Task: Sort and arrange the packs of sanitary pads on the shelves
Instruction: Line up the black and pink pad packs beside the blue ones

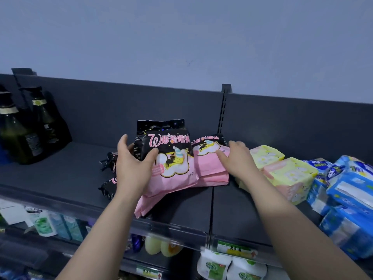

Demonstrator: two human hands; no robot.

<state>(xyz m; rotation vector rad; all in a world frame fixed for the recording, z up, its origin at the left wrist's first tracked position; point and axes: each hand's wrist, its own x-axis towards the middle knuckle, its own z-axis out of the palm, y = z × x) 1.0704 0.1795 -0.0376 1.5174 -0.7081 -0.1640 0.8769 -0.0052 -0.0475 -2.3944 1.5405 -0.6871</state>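
Observation:
A black-and-pink pack of pads [171, 164] stands tilted on the dark top shelf [60, 174]; my left hand [134, 164] grips its left side, thumb across the front. A second, matching pack [210, 164] lies just right of it, and my right hand [237, 158] rests on that pack with the fingers fairly straight. More black-and-pink packs [109, 178] lie behind my left wrist, partly hidden. Two yellow-and-pink packs [286, 174] sit to the right, then a heap of blue packs [347, 190].
Dark green bottles [22, 130] stand at the shelf's far left. A slotted upright [224, 108] divides the back panel. Below the shelf edge are price tags [236, 248], white refill pouches [214, 267] and other toiletries [44, 221].

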